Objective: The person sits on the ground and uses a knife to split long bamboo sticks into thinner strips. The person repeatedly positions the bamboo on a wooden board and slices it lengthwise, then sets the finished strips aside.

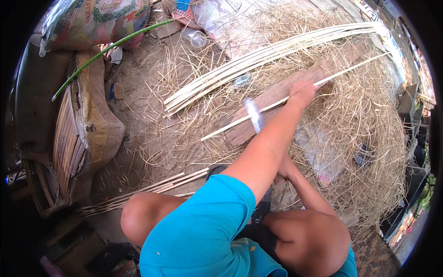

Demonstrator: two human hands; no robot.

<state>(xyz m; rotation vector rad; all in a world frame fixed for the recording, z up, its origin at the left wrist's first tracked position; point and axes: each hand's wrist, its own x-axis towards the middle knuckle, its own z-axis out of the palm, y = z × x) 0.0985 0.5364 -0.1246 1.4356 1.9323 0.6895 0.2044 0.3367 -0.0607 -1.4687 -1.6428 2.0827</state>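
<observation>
A long pale bamboo strip (pixel 240 121) lies slantwise over a brown wooden board (pixel 272 96). My left hand (pixel 302 93) is closed round the strip near the board's far right part, the arm stretched across my front. Below that forearm, my right hand (pixel 286 168) is partly hidden, its fingers mostly out of sight. A shiny, motion-smeared knife blade (pixel 253 114) crosses the strip left of my left forearm. The blade lines up with my right hand, which grips the knife; the handle is covered by my left arm.
A bundle of pale bamboo strips (pixel 258 60) lies beyond the board. Curly shavings (pixel 364 134) are heaped at right. More strips (pixel 152 190) lie by my knee. At left are a worn seat (pixel 99 120), a green bamboo stick (pixel 108 48) and a filled sack (pixel 94 23).
</observation>
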